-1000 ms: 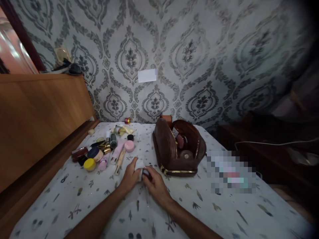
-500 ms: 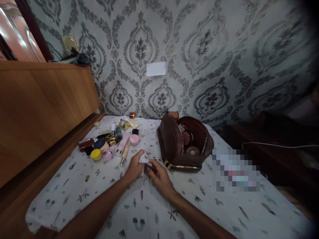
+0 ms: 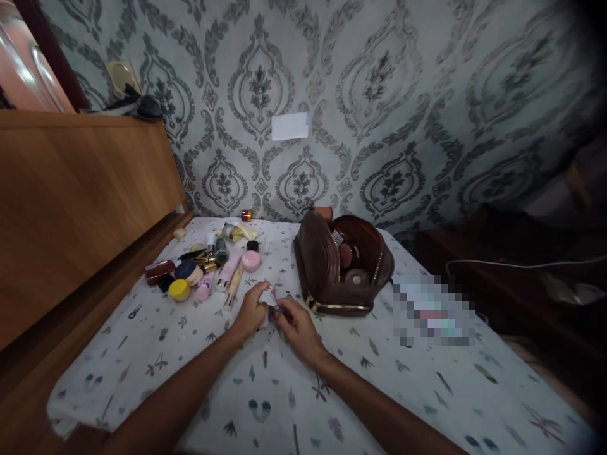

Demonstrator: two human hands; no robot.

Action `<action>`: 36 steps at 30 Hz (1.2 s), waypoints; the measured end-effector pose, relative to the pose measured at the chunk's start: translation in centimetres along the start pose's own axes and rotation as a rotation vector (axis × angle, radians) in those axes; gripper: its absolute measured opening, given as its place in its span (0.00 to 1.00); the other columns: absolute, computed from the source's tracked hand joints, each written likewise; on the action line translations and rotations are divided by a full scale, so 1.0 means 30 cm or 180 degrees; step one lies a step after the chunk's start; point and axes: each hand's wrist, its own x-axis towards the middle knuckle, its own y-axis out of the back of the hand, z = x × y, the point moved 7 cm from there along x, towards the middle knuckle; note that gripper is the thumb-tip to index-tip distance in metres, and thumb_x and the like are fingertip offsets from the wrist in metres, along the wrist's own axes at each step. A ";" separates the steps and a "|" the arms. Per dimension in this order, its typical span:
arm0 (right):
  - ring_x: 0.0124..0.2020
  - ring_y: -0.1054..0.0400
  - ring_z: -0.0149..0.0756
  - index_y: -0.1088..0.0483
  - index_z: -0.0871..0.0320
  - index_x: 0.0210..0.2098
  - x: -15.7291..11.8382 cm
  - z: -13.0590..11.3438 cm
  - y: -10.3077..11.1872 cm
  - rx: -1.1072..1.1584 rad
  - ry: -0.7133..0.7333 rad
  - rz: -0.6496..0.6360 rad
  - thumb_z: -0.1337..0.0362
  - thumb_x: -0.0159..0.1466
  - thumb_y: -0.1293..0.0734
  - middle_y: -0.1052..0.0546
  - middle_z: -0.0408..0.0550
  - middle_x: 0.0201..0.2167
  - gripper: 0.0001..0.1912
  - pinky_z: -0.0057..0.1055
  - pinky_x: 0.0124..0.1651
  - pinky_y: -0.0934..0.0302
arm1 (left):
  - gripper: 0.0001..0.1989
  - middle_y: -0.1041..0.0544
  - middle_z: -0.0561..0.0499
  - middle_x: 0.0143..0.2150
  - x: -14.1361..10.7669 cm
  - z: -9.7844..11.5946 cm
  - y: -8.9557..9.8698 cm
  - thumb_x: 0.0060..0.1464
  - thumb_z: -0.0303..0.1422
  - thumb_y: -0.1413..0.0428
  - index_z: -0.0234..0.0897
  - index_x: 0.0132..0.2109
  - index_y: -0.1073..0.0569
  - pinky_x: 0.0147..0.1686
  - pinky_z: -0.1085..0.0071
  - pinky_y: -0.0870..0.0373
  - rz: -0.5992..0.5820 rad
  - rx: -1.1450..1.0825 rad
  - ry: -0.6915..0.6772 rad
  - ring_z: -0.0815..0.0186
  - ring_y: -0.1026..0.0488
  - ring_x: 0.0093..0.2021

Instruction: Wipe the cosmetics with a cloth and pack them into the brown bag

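My left hand [image 3: 251, 311] is closed on a crumpled white wipe [image 3: 268, 297] over the middle of the patterned cloth. Right beside it, my right hand [image 3: 298, 325] has its fingers pinched together on a small dark object, too small to name, against the wipe. To the right of my hands stands an open brown bag [image 3: 317, 265] with a gold zip and a few round items inside. Left of my hands lies a group of cosmetics, among them a pink jar [image 3: 251, 260], a yellow-lidded jar [image 3: 179, 290] and a beige tube [image 3: 233, 287].
A wooden cabinet [image 3: 85, 183] borders the left side. Patterned wallpaper rises behind the cloth-covered surface [image 3: 190, 360]. A small red and gold jar [image 3: 247, 215] sits near the wall. Something pixelated lies right of the bag, and a white cable [image 3: 512, 261] runs farther right.
The view has shifted slightly, so the scene appears a little further left and up. Both hands remain together at the wipe, with the right fingers slightly changed in pose.
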 end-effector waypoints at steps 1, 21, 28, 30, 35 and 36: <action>0.32 0.35 0.35 0.29 0.57 0.37 0.000 -0.001 0.000 -0.0006 0.0010 0.0004 0.70 0.61 0.39 0.28 0.45 0.32 0.07 0.29 0.35 0.42 | 0.12 0.31 0.53 0.30 -0.001 0.006 -0.001 0.34 0.21 0.54 0.40 0.29 0.35 0.40 0.67 0.36 -0.0014 0.0007 -0.0043 0.63 0.33 0.37; 0.35 0.33 0.36 0.28 0.57 0.33 0.000 -0.008 0.009 0.0148 0.0002 0.0045 0.72 0.60 0.39 0.28 0.46 0.33 0.09 0.30 0.37 0.40 | 0.06 0.28 0.52 0.34 0.060 0.046 0.041 0.51 0.34 0.46 0.38 0.36 0.31 0.37 0.69 0.35 0.0204 0.1301 0.0083 0.63 0.30 0.36; 0.33 0.34 0.35 0.28 0.57 0.35 -0.007 0.000 0.006 0.0182 -0.0151 -0.0009 0.73 0.60 0.39 0.29 0.47 0.34 0.09 0.29 0.35 0.41 | 0.11 0.25 0.45 0.35 0.352 0.058 0.270 0.57 0.30 0.50 0.38 0.45 0.25 0.38 0.65 0.36 0.0161 0.2807 0.0439 0.54 0.27 0.40; 0.33 0.34 0.35 0.28 0.57 0.35 -0.007 0.001 0.005 0.0179 -0.0162 -0.0021 0.73 0.61 0.39 0.29 0.47 0.34 0.09 0.30 0.35 0.41 | 0.21 0.26 0.40 0.45 0.429 0.043 0.323 0.54 0.23 0.52 0.38 0.54 0.29 0.42 0.61 0.35 0.0132 0.3212 0.0467 0.51 0.29 0.47; 0.32 0.34 0.34 0.28 0.56 0.35 -0.007 0.000 0.010 0.0175 -0.0157 0.0046 0.75 0.59 0.39 0.29 0.46 0.32 0.11 0.29 0.33 0.41 | 0.28 0.35 0.37 0.57 0.540 -0.032 0.355 0.54 0.22 0.50 0.44 0.61 0.34 0.47 0.60 0.35 -0.0171 0.3927 0.0464 0.49 0.35 0.55; 0.32 0.34 0.34 0.28 0.56 0.34 -0.007 -0.001 0.011 0.0158 -0.0146 0.0054 0.75 0.59 0.38 0.29 0.45 0.32 0.11 0.28 0.33 0.41 | 0.28 0.36 0.37 0.57 0.551 -0.048 0.352 0.53 0.23 0.49 0.44 0.61 0.34 0.48 0.60 0.35 -0.0243 0.4021 0.0463 0.49 0.36 0.56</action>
